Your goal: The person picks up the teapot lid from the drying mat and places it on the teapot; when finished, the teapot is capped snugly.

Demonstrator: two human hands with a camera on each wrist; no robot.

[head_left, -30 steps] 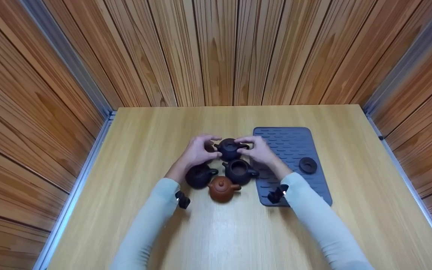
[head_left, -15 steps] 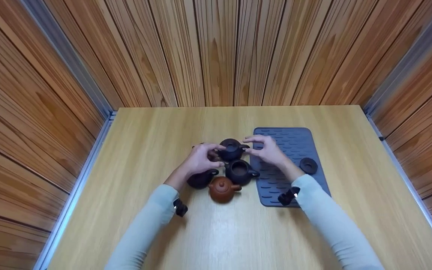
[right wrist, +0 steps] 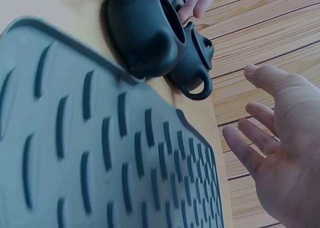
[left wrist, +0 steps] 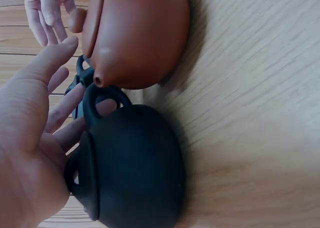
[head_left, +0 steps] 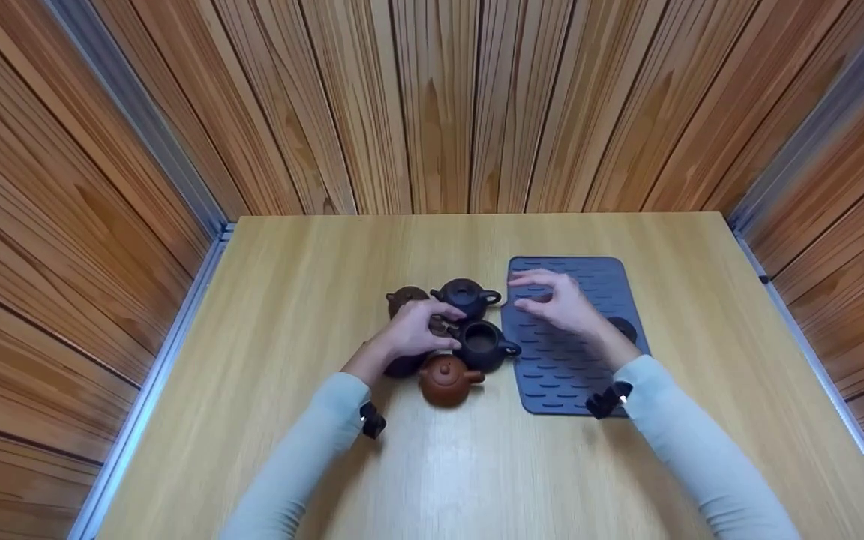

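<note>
My left hand (head_left: 415,330) hovers over a cluster of small teapots, fingers spread and holding nothing. Beneath it stands a black lidded teapot (left wrist: 140,163), mostly covered by the hand in the head view. A reddish-brown teapot (head_left: 445,382) sits at the cluster's front. To the right of the left fingertips is a dark teapot without a lid (head_left: 488,358). Behind that stands a dark lidded teapot (head_left: 464,300), its handle toward the right. A brown teapot (head_left: 405,298) is at back left. My right hand (head_left: 563,304) is raised above the grey mat, fingers apart, nothing held.
The grey ridged mat (head_left: 552,394) lies right of the teapots, bearing a round dark piece (head_left: 623,328) partly hidden by the right wrist. Wooden walls (head_left: 432,112) enclose the table (head_left: 304,262) at the back and sides.
My right hand has left the handle side of the back dark teapot and moved right over the mat. My left hand has drawn back toward me, uncovering the brown teapot.
</note>
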